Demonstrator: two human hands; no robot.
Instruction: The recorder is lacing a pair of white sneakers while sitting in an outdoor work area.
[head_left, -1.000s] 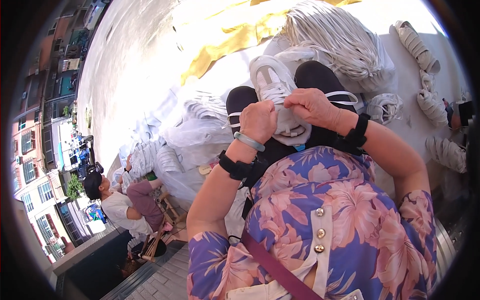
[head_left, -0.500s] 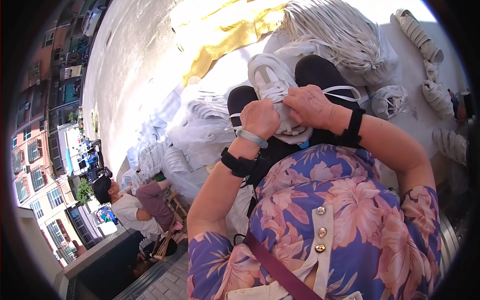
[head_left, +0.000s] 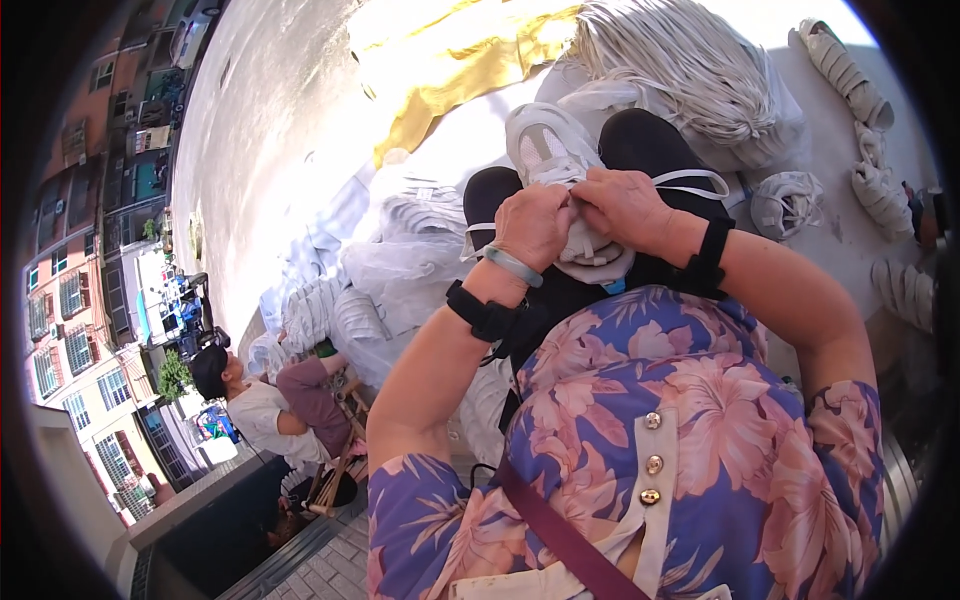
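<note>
A white and grey sneaker rests between my knees, its toe pointing away from me. Over its tongue, my left hand and my right hand meet with fingers pinched on the white shoelace. One lace end loops out past my right hand; the other end shows beside my left hand. Where the fingertips meet, the lace and eyelets are mostly hidden by my knuckles.
A large bundle of white laces lies beyond my right knee, near a yellow cloth. Stacked white shoe parts in clear plastic fill the left side. More stacks and a loose shoe upper lie right. A seated person is at left.
My hands have come closer together over the sneaker's tongue, the left moving inward until the fingertips meet. The whole view has shifted slightly.
</note>
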